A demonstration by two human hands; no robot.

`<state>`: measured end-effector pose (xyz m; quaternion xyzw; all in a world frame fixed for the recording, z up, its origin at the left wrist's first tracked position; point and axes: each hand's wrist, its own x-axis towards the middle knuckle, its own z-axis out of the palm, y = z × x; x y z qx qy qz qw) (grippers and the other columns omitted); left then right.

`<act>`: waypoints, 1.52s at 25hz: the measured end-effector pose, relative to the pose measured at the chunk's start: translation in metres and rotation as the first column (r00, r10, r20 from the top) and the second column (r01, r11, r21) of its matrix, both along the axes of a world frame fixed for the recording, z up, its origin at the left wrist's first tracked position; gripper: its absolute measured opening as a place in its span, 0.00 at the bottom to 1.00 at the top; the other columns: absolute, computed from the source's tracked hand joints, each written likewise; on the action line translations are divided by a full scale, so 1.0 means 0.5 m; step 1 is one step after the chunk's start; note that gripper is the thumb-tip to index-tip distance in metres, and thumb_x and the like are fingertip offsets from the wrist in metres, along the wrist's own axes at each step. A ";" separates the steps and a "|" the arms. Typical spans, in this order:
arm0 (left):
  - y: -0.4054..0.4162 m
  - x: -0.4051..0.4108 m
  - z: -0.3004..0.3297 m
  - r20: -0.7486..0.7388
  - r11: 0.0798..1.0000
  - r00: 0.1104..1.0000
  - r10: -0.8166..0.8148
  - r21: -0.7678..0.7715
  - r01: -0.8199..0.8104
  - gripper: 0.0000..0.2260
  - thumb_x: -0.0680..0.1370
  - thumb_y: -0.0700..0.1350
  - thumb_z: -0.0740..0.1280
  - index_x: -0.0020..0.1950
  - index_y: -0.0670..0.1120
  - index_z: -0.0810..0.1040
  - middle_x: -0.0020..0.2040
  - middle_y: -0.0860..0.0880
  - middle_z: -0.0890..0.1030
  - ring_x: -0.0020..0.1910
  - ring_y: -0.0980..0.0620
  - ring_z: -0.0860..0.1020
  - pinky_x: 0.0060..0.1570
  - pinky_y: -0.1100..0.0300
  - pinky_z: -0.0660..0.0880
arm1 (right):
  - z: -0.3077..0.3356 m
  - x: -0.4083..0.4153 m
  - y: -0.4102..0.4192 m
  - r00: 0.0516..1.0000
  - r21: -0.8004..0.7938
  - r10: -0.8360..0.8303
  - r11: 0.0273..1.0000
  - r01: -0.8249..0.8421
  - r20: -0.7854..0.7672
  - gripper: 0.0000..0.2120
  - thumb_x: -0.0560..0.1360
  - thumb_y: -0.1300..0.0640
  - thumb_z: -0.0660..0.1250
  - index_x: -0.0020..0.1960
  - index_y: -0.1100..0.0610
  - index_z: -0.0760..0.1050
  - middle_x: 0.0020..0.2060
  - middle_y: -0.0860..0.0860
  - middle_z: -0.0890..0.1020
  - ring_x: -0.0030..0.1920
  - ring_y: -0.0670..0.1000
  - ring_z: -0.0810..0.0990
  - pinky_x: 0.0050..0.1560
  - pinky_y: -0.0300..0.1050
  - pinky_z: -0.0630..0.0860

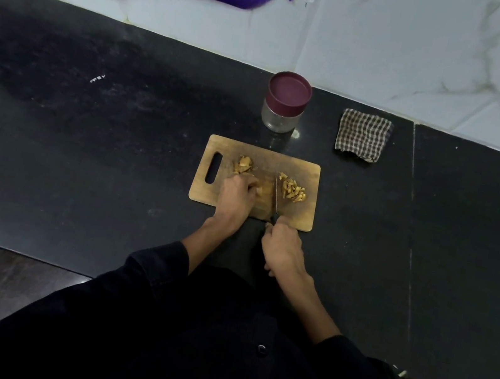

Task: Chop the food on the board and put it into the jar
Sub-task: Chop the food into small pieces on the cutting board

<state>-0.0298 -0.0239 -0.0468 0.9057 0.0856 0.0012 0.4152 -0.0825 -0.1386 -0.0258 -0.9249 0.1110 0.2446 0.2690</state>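
While a pale piece of food (264,189) is pinned to the wooden board (290,217) by curled left hand (236,194) fingers, the knife (276,197), gripped in the right hand (282,247), is best kept close beside them, short of the chopped pile (292,189); the lidded jar (285,102) is set just behind the board.

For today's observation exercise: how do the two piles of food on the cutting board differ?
The pile right of the knife is spread out in small chopped strips; the pile near the board's handle slot is a tighter clump of larger chunks. The right pile lies beside the blade; the left pile sits beyond the left hand. Both are yellowish and rest on the wooden cutting board.
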 end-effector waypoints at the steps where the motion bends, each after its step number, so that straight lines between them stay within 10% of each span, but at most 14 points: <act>1: 0.001 -0.002 -0.001 0.012 1.000 1.000 0.012 -0.013 -0.012 0.09 0.75 0.32 0.64 0.51 0.39 0.82 0.47 0.45 0.84 0.46 0.51 0.81 0.46 0.62 0.76 | 0.000 0.000 0.002 1.000 0.003 0.008 1.000 -0.008 0.000 0.08 0.83 0.51 0.54 0.52 0.56 0.64 0.47 0.59 0.79 0.44 0.61 0.83 0.44 0.63 0.81; 11: -0.011 -0.003 -0.009 -0.157 0.943 0.973 0.170 -0.261 -0.207 0.16 0.76 0.33 0.64 0.63 0.40 0.76 0.48 0.44 0.83 0.41 0.49 0.83 0.42 0.50 0.82 | 0.004 0.004 0.005 0.997 0.003 0.077 0.997 -0.077 -0.018 0.10 0.83 0.51 0.55 0.56 0.58 0.66 0.47 0.60 0.79 0.43 0.61 0.83 0.44 0.62 0.81; 23: -0.015 0.012 -0.002 -0.175 0.976 0.978 0.110 -0.165 -0.140 0.05 0.76 0.35 0.67 0.48 0.41 0.83 0.43 0.47 0.84 0.36 0.51 0.83 0.39 0.52 0.82 | 0.008 0.016 0.008 0.986 -0.047 0.163 0.985 -0.164 -0.017 0.09 0.82 0.56 0.57 0.59 0.60 0.67 0.53 0.60 0.79 0.49 0.61 0.81 0.47 0.57 0.78; 30: -0.013 0.012 0.007 -0.133 0.991 0.988 0.081 -0.098 -0.094 0.07 0.75 0.35 0.67 0.43 0.40 0.84 0.40 0.46 0.84 0.37 0.52 0.81 0.40 0.56 0.81 | 0.041 0.056 0.035 0.975 -0.021 0.038 0.999 -0.043 -0.219 0.09 0.80 0.60 0.55 0.59 0.62 0.67 0.44 0.61 0.80 0.36 0.59 0.84 0.38 0.55 0.83; 38: -0.016 0.012 -0.003 -0.174 0.985 0.979 0.106 -0.120 -0.127 0.06 0.75 0.35 0.68 0.46 0.41 0.84 0.41 0.47 0.84 0.36 0.52 0.82 0.38 0.53 0.82 | 0.006 0.003 0.023 0.985 -0.066 0.120 0.989 -0.129 -0.125 0.13 0.82 0.57 0.56 0.64 0.61 0.65 0.61 0.62 0.76 0.61 0.63 0.76 0.52 0.54 0.71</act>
